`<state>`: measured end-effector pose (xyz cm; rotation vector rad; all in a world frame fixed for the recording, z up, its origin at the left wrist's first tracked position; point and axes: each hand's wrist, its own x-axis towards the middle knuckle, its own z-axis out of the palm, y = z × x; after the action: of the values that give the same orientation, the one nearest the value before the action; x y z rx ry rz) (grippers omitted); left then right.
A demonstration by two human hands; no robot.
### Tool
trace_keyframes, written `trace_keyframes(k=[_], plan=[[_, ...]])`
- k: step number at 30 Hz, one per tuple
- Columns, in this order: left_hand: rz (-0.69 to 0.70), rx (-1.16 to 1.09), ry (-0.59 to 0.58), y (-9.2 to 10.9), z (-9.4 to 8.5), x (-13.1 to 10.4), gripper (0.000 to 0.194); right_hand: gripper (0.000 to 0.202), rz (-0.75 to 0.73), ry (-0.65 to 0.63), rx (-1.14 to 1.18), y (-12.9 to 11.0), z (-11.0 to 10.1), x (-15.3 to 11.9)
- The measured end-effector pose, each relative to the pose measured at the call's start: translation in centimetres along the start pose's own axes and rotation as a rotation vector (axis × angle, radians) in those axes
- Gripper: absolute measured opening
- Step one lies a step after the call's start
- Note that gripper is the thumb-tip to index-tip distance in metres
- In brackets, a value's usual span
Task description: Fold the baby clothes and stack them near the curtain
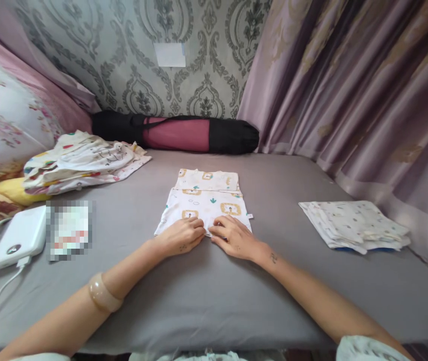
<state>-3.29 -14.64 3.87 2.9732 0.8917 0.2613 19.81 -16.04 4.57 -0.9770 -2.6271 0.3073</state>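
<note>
Nearest, a pale, patterned sleeve (pixel 368 348) covers part of the right arm, and a thick, cream-coloured bangle (pixel 103 293) circles the left forearm. Both arms reach over a smooth grey sheet (pixel 206 306). The left hand (pixel 184 233) and the right hand (pixel 234 236) sit close together, fingers bent onto the near edge of a white cotton garment with tan and green prints (pixel 212 200). Whether either pinches the cloth cannot be told. The garment lies flat in the middle of the sheet, its far part folded over.

At the left, a white cable (pixel 1 296) runs to a glossy white power bank (pixel 24 235), with a pixelated, pale flat item (pixel 69 228) just beside it. Well apart at the right lies a folded stack of white printed cloth (pixel 353 225).

Farther left is a loose heap of white printed clothes (pixel 86 160); beyond, a long black and maroon fabric bag (pixel 176 134) lies along the grey damask-patterned wall (pixel 214 30).
</note>
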Motion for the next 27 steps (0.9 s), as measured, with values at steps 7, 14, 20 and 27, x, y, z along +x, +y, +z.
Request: trace_keyframes(k=[7, 14, 20, 27], plan=[[-0.221, -0.016, 0.075, 0.4, 0.5, 0.5, 0.022, 0.018, 0.082, 0.046, -0.092, 0.1, 0.6, 0.0], [-0.100, 0.003, 0.034, 0.1, -0.4, -1.0, 0.026, 0.028, 0.167, 0.053, -0.203, 2.3, -0.5, -1.8], [-0.139, -0.026, 0.026, -2.2, -0.5, -5.0, 0.033, 0.044, 0.144, 0.043, -0.161, 3.9, -0.9, -4.3], [-0.311, -0.072, -0.008, -4.6, -0.9, -8.3, 0.053, 0.065, 0.117, -0.020, -0.047, 4.8, -1.5, -5.5]])
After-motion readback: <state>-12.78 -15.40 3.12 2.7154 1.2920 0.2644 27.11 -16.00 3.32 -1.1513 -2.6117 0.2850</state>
